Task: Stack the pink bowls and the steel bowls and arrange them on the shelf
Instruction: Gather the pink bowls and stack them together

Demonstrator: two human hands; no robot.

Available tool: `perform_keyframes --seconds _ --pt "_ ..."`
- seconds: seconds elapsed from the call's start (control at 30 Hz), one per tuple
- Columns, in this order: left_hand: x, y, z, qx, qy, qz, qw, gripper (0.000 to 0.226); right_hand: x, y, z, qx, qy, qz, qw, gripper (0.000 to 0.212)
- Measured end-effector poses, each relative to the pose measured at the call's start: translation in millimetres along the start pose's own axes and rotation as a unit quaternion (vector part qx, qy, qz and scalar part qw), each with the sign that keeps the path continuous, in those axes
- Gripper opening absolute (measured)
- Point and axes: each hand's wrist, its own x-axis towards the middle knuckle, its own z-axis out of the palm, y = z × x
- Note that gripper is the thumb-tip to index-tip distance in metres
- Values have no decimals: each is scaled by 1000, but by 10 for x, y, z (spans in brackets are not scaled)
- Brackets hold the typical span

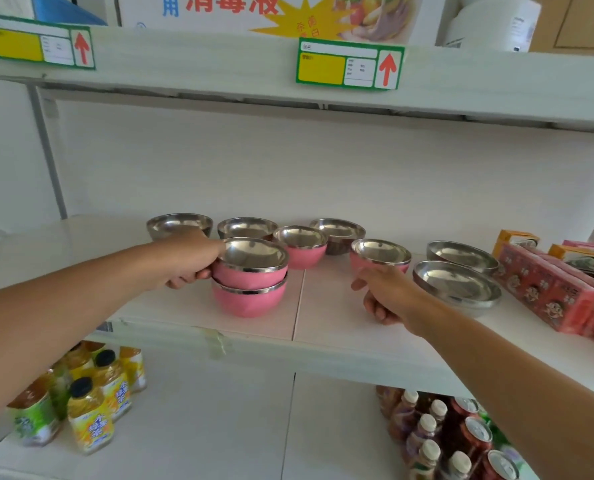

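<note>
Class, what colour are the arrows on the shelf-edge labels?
Red arrows on white, in the head view.

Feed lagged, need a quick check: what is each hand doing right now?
Left hand: closed on the top pink bowl of the two-bowl stack.
Right hand: at the right pink bowl; grip cannot be told.

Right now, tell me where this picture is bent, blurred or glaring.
Head view: wide-angle bend bows the upper shelf edge; bright glare sits inside the steel bowls and the top pink bowl; the drink bottles below are soft; small print on the shelf label is unreadable; light is even, shadows faint.
</note>
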Motion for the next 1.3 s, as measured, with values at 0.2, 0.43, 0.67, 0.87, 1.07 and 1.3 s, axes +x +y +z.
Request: perform_keyframes --seconds 0.2,0.43,0.67,0.87,1.07,1.3 --pt "-48 -59 34 -10 -2 -3 1000 53 -73 -24 -13 5 15 10 1000 32" --pt "-99 -316 -250 55 104 87 989 66 -114 -17 -53 -46 2 -11 999 25" --pt "-119 -1106 -378 283 161 148 934 54 -123 40 -48 -294 42 -67 953 23" --pt "-378 -999 -97 280 205 205 915 38 -218 107 -84 -358 42 -80 929 21" --pt "-807 -587 195 285 175 178 925 39 -327 245 -373 -367 44 -103 923 23" --pt "-1188 173 884 281 116 167 938 46 -407 498 -798 -342 25 -135 930 20"
